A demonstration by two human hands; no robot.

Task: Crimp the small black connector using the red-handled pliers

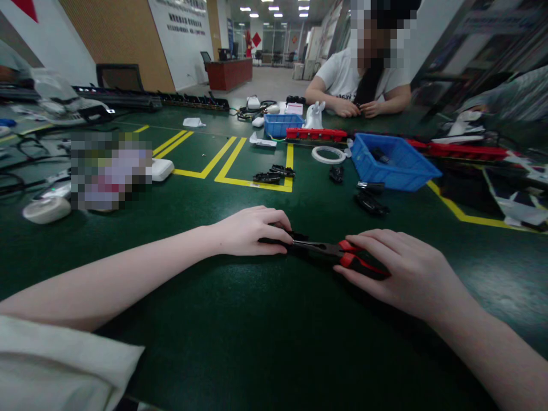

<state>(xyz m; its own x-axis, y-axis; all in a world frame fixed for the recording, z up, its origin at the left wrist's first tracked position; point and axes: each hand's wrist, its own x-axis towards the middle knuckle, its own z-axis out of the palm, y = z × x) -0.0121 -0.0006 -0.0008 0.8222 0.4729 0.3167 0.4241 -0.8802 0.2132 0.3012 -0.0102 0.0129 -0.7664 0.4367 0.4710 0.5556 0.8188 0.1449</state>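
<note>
My right hand [398, 268] is closed around the red and black handles of the pliers [363, 265]. Their metal jaws point left and reach the fingertips of my left hand [257, 231]. That hand is wrapped round a small black part [297, 234], mostly hidden by the fingers; its dark end shows beside the plier tips. Whether the jaws grip the part cannot be made out. Both hands are low over the green table [265, 331].
Black parts [274, 174] lie within yellow tape lines ahead; more [370, 202] lie beside a blue bin [391, 162]. A white tape ring [328, 154] and a red strip [315, 135] are farther back. Across the table sits a person [334, 85]. White devices [47, 209] stand left.
</note>
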